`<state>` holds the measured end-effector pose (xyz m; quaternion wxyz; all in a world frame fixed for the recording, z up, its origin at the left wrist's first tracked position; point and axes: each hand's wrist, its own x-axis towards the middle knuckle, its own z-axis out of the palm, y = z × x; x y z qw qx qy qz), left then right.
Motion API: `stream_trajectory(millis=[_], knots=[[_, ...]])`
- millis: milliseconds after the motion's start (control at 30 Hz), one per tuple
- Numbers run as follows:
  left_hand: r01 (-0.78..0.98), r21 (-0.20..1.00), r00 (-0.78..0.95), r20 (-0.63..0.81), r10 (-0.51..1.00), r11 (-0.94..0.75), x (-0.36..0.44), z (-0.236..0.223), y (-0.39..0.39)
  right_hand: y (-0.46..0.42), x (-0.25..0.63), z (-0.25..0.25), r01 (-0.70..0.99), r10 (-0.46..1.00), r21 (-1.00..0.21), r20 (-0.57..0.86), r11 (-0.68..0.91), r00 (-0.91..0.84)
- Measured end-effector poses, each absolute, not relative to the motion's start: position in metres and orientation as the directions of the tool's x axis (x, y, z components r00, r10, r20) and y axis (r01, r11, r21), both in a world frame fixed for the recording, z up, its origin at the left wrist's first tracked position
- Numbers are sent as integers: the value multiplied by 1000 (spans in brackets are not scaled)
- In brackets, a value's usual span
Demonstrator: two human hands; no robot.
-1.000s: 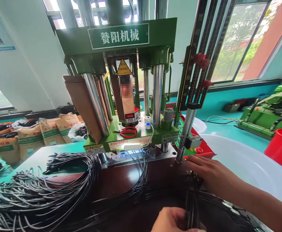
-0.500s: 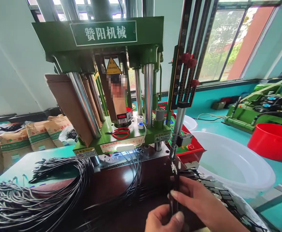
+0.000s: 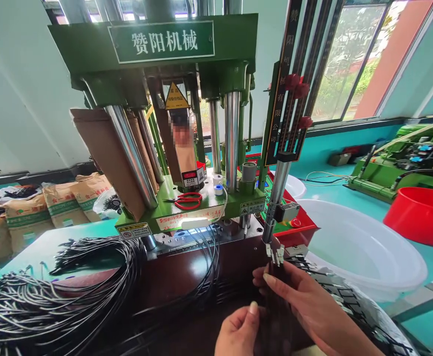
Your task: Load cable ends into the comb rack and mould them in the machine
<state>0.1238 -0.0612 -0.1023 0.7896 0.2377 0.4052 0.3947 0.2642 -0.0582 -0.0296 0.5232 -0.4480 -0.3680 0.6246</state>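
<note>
My right hand (image 3: 298, 301) is closed around a small bunch of black cables (image 3: 276, 277) whose metal connector ends (image 3: 276, 254) stick up just in front of the machine's steel post. Lower down, my left hand (image 3: 238, 331) pinches the same bunch between thumb and fingers. Both hands hover over the dark brown bench top (image 3: 187, 277), in front of the green press machine (image 3: 179, 148). More connector-tipped cables (image 3: 342, 296) lie in a heap to the right of my right hand.
A big pile of looped black cables (image 3: 53, 296) covers the left of the bench. Red scissors (image 3: 187, 200) rest on the machine's green platen. A white plastic basin (image 3: 365, 247) and a red tub (image 3: 420, 215) stand at the right. Brown sacks (image 3: 53, 207) line the left wall.
My right hand left the cable heap at the right and closed on the bunch in my left hand. Both hands lifted it, so the connector ends now stand higher.
</note>
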Motion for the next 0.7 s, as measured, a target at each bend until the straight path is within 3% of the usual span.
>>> stream_trajectory(millis=[100,200,300,400,500,600,700], knots=[[-473,579,406,-526,747,664,125,-86,-61,-60,265,-25,-171,995,-980,-94,-97,-25],[-283,683,588,-431,685,673,123,-61,-64,-58,260,-18,11,999,-1000,19,19,-31],[51,916,622,-341,705,398,121,-42,-68,-54,254,-13,194,995,-976,100,100,-7],[245,952,534,-290,794,184,121,-37,-71,-49,259,-15,228,994,-970,101,87,49],[54,949,587,-281,759,310,120,-41,-71,-49,269,-21,236,997,-970,68,55,46],[-141,859,618,-312,722,492,118,-48,-68,-58,270,-27,303,1000,-953,7,13,-22],[-246,794,659,-284,697,556,116,-54,-65,-66,266,-32,409,998,-912,1,23,-55]])
